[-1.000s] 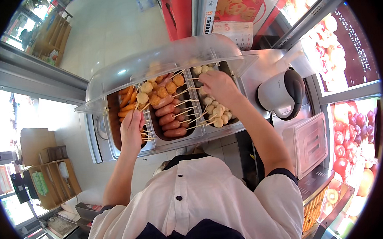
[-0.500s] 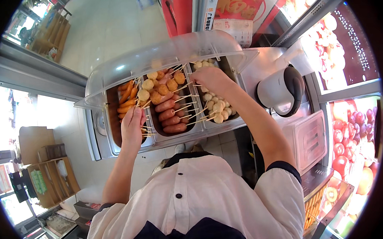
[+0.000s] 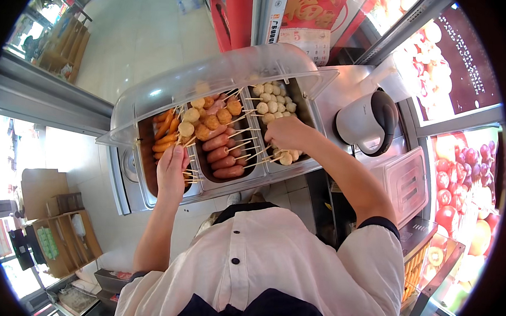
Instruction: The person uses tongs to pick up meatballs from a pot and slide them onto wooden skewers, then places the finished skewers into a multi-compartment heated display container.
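Observation:
My left hand [image 3: 172, 167] is closed around the stick ends of ball skewers. Pale yellow meatballs [image 3: 191, 115] and orange-brown meatballs [image 3: 211, 122] on these sticks reach over the left and middle compartments. My right hand [image 3: 288, 133] is at the right compartment, its fingers curled down among skewers of small whitish meatballs [image 3: 273, 107]; its fingertips and whatever they grip are hidden. Pink sausages [image 3: 228, 161] on sticks fill the near part of the middle compartment. Orange-brown sausages [image 3: 166, 133] lie in the left one.
A clear domed cover [image 3: 223, 72] stands raised along the food warmer's far side. Right of the warmer is a silver electric kettle [image 3: 359, 124] with a black handle. A clear plastic lid [image 3: 408, 187] lies nearer me. Fruit posters [image 3: 466, 190] line the right side.
My right hand has moved nearer to me, from the far part of the right compartment to its middle, uncovering the far whitish meatballs. My left hand keeps its grip and place.

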Tool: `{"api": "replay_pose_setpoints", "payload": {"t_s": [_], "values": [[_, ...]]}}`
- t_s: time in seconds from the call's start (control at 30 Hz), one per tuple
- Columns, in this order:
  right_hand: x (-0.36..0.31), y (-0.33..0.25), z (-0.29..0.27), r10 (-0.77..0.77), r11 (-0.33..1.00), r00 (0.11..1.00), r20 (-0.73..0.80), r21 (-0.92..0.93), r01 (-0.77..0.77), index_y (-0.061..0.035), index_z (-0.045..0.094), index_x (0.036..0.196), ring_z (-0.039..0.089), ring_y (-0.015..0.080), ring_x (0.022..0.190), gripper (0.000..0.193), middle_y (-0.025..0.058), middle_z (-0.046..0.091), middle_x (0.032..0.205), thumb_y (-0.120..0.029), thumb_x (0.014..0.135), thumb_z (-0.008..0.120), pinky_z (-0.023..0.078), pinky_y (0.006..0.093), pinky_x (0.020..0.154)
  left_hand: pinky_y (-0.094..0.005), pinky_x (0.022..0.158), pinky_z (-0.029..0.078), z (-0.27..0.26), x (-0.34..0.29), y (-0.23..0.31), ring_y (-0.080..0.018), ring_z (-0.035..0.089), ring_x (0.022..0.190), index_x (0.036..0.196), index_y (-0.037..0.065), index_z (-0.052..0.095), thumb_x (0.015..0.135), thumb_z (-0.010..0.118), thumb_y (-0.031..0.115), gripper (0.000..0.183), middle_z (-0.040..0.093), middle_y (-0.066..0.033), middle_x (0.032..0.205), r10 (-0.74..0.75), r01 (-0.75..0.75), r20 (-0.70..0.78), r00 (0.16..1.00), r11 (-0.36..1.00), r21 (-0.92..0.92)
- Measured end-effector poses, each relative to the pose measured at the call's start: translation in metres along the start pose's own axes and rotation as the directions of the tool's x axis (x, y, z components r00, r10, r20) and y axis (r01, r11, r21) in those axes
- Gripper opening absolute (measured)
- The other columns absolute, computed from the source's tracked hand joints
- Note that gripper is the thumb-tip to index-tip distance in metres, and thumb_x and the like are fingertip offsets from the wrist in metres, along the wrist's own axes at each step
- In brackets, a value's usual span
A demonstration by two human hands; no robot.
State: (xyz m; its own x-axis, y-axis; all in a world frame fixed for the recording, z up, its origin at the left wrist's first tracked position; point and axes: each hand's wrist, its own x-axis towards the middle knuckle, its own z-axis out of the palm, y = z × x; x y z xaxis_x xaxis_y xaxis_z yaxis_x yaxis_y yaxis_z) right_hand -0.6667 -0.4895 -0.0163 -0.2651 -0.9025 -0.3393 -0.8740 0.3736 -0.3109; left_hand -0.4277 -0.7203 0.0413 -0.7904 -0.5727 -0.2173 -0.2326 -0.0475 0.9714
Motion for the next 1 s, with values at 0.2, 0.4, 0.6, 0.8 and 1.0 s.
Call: {"api": "replay_pose_setpoints", "payload": {"t_s": [0.2, 0.4, 0.6, 0.8, 1.0], "values": [[0.014, -0.007, -0.021, -0.005, 0.999, 0.982, 0.187, -0.048, 0.014, -0.0143, 0.076, 0.089, 0.068, 0.0307, 0.081, 0.019, 0.009, 0.071, 0.08, -0.02, 0.075, 0.064, 0.053, 0.0418, 0.069, -0.0223, 0.059, 0.031, 0.003, -0.001, -0.005, -0.0063, 0.037, 0.065, 0.082, 0.004, 0.053, 0.105, 0.047, 0.024, 0.031, 0.045, 0.0023, 0.072, -0.008, 0.007, -0.031, 0.999, 0.999, -0.036], [0.01, 0.004, -0.037, -0.137, 0.99, 0.982, 0.127, -0.005, 0.139, -0.0125, 0.072, 0.087, 0.065, 0.0292, 0.083, 0.014, 0.0068, 0.065, 0.083, -0.023, 0.079, 0.067, 0.051, 0.0401, 0.07, -0.0228, 0.057, 0.027, 0.004, -0.003, -0.007, -0.0065, 0.034, 0.063, 0.084, 0.006, 0.053, 0.105, 0.046, 0.025, 0.028, 0.041, 0.0034, 0.069, -0.037, 0.034, -0.069, 0.997, 0.999, -0.035], [0.004, 0.005, -0.034, -0.131, 0.986, 0.865, -0.485, 0.03, 0.166, -0.0092, 0.066, 0.084, 0.062, 0.0287, 0.085, 0.012, 0.007, 0.059, 0.085, -0.02, 0.086, 0.063, 0.051, 0.0396, 0.071, -0.0226, 0.057, 0.027, -0.002, -0.004, -0.007, -0.0066, 0.034, 0.063, 0.085, 0.006, 0.053, 0.105, 0.047, 0.025, 0.028, 0.041, 0.0034, 0.068, -0.028, 0.026, -0.046, 0.999, 0.999, -0.045], [0.032, -0.004, -0.023, -0.015, 1.0, 0.896, -0.444, -0.001, 0.016, -0.0079, 0.068, 0.083, 0.063, 0.0296, 0.086, 0.014, 0.0087, 0.06, 0.084, -0.021, 0.086, 0.065, 0.051, 0.0422, 0.074, -0.0229, 0.057, 0.027, 0.0, 0.001, -0.01, -0.007, 0.034, 0.063, 0.085, 0.006, 0.053, 0.105, 0.047, 0.027, 0.029, 0.041, 0.0034, 0.068, -0.029, 0.029, -0.008, 1.0, 0.999, -0.036], [0.01, 0.002, -0.043, 0.116, 0.92, 0.877, -0.466, 0.383, 0.081, -0.0079, 0.073, 0.092, 0.065, 0.0316, 0.091, 0.02, 0.0118, 0.067, 0.091, -0.025, 0.085, 0.067, 0.051, 0.0415, 0.078, -0.0229, 0.056, 0.029, -0.002, -0.002, -0.004, -0.0062, 0.036, 0.063, 0.079, 0.005, 0.05, 0.106, 0.045, 0.024, 0.033, 0.043, 0.0033, 0.069, -0.016, 0.016, -0.023, 1.0, 1.0, 0.004]]}}
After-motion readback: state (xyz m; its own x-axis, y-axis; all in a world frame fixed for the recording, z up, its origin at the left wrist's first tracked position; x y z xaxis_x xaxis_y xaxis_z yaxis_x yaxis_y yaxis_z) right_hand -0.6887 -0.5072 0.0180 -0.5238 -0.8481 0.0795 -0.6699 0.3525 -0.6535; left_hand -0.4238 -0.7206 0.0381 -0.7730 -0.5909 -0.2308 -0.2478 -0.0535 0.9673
